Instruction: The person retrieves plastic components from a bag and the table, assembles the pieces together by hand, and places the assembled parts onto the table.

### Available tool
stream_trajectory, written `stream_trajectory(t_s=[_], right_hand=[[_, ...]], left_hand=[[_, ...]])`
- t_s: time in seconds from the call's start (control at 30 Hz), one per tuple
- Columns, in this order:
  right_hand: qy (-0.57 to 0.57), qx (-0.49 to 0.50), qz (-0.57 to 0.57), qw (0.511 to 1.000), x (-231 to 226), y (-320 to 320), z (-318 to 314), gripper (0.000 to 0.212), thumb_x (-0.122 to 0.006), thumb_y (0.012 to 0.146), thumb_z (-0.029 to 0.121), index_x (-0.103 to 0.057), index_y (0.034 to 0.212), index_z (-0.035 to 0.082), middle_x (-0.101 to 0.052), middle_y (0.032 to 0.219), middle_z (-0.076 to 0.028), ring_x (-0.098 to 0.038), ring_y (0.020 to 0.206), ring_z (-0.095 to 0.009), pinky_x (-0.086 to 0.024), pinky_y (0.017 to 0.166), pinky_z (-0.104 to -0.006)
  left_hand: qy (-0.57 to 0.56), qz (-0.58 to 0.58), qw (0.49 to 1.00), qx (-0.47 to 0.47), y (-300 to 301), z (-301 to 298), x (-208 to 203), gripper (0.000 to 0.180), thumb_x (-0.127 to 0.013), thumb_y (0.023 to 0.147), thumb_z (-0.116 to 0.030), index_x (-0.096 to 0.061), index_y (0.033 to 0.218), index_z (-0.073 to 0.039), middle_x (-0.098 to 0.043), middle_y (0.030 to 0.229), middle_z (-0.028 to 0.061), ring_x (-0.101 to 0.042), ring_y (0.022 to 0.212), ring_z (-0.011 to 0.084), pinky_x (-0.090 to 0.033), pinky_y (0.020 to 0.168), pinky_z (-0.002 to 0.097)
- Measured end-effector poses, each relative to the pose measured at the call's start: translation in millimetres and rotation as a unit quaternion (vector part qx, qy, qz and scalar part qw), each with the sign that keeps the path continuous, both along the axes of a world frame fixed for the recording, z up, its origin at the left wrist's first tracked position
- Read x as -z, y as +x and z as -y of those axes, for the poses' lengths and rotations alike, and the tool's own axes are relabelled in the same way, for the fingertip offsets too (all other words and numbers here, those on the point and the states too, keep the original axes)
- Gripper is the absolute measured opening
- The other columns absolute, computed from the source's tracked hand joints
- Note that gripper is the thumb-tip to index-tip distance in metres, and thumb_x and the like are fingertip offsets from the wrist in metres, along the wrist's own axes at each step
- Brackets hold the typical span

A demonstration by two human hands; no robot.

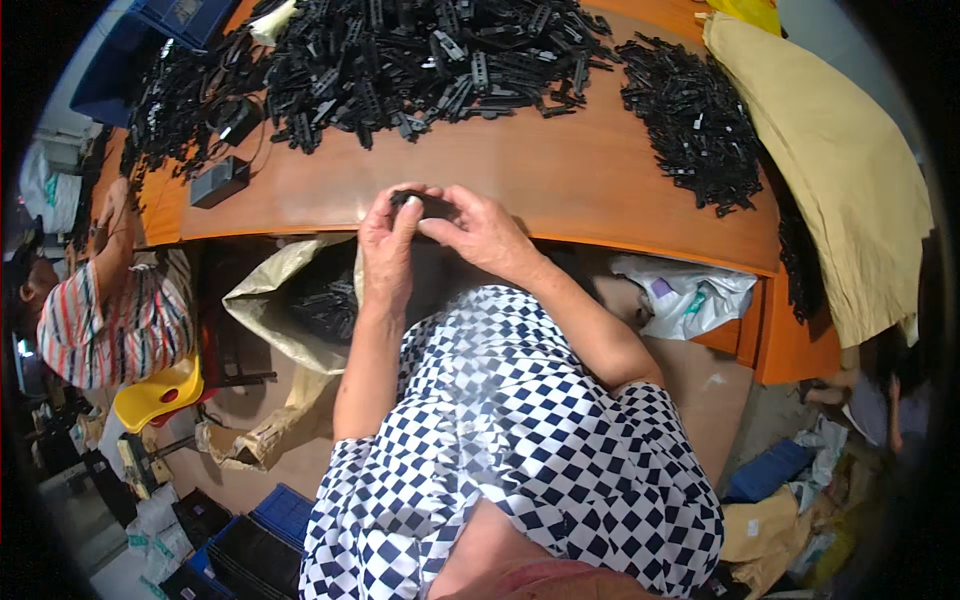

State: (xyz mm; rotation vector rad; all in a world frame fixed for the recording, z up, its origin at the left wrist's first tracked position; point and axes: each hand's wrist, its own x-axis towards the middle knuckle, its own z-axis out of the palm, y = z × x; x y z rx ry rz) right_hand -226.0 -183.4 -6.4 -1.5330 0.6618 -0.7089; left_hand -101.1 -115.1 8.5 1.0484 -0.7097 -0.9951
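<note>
Both my hands meet over the front edge of the wooden table (310,190), fingers closed round one small black plastic part (432,207). My left hand (388,225) grips its left end, thumb pressed on top. My right hand (484,228) pinches the other end, so much of the part is hidden by fingers. Beyond them spreads a large heap of black plastic parts (400,70), long and slotted in shape. A smaller pile of thin black parts (692,120) lies to the right.
A dark box (219,182) with a cable stands left on the table. Below the edge hangs an open sack (285,290) with black parts inside. A tan sack (830,170) drapes the right side. At left sits a person in a striped shirt (120,325) on a yellow chair (160,395).
</note>
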Motion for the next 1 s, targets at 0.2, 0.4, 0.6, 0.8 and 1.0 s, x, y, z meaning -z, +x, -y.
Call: stream_trajectory(t_s=[0.2,0.4,0.6,0.8,1.0], right_hand=[[-0.237,0.1,0.069,0.964,18,-1,-3,0.028,-0.068,0.082,0.02,-0.063,0.1,-0.001,-0.066,0.088,-0.019,-0.066,0.074,-0.031,-0.051,0.066,-0.0365],[-0.155,0.103,0.034,0.982,9,-16,-11,0.025,-0.069,0.08,0.02,-0.063,0.095,0.001,-0.064,0.08,-0.019,-0.065,0.077,-0.034,-0.05,0.066,-0.0403],[-0.09,-0.22,-0.107,0.966,5,-58,30,0.031,-0.062,0.086,0.03,-0.059,0.097,0.001,-0.064,0.092,-0.019,-0.062,0.082,-0.034,-0.05,0.074,-0.0408],[-0.456,0.128,-0.326,0.818,26,-127,164,0.018,-0.058,0.085,0.009,-0.058,0.103,0.01,-0.056,0.094,-0.013,-0.058,0.087,-0.033,-0.051,0.07,-0.0391],[-0.634,0.064,-0.34,0.691,19,-133,224,0.046,-0.054,0.081,-0.004,-0.055,0.121,0.02,-0.051,0.099,-0.011,-0.058,0.09,-0.03,-0.051,0.073,-0.0386]], left_hand=[[0.006,-0.004,1.0,0.002,-4,-3,18,0.021,-0.057,0.092,-0.014,-0.057,0.109,0.0,-0.062,0.104,0.0105,-0.058,0.1,0.0181,-0.045,0.091,0.0308],[0.006,-0.092,0.994,0.062,-11,-3,27,0.026,-0.056,0.094,-0.018,-0.054,0.115,-0.003,-0.062,0.111,0.0131,-0.059,0.101,0.0183,-0.047,0.089,0.0304],[0.013,-0.208,0.977,0.047,-13,-5,45,0.016,-0.053,0.095,-0.019,-0.055,0.101,-0.004,-0.065,0.101,0.0169,-0.063,0.09,0.0231,-0.051,0.08,0.0341],[0.106,-0.109,0.983,0.101,-9,-11,44,0.009,-0.053,0.089,-0.003,-0.056,0.098,-0.003,-0.062,0.085,0.0091,-0.06,0.074,0.0177,-0.049,0.071,0.0287],[0.153,0.021,0.984,0.088,-17,6,22,0.006,-0.06,0.088,-0.009,-0.058,0.092,-0.006,-0.055,0.076,0.0009,-0.049,0.063,0.0092,-0.04,0.059,0.0219]])
